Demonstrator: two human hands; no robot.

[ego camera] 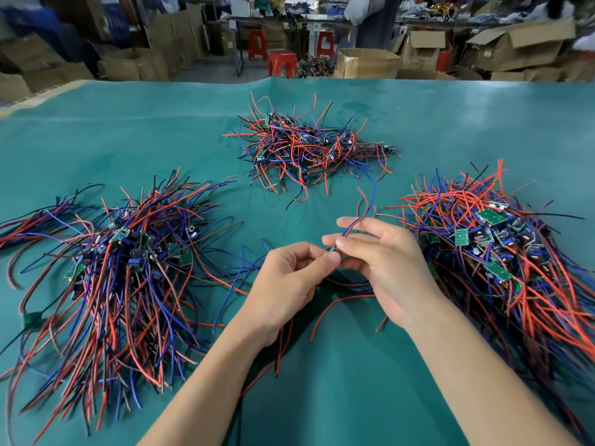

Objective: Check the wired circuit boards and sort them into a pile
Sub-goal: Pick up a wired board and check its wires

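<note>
Over the middle of the teal table cover (338, 381), my left hand (286, 278) and my right hand (383, 262) meet and together pinch one small wired circuit board (335, 250). The board is almost hidden between my fingertips. Its red and blue wires (363, 204) rise past my right fingers, and other leads hang down under my hands. A large pile of wired boards (122, 268) lies to the left. Another large pile (502, 252) with green boards showing lies to the right. A smaller tangled pile (309, 149) sits farther back in the centre.
Loose red and blue wires (331, 310) trail on the cover below my hands. Beyond the table's far edge stand cardboard boxes (367, 62), red stools (282, 63) and a cluttered workshop.
</note>
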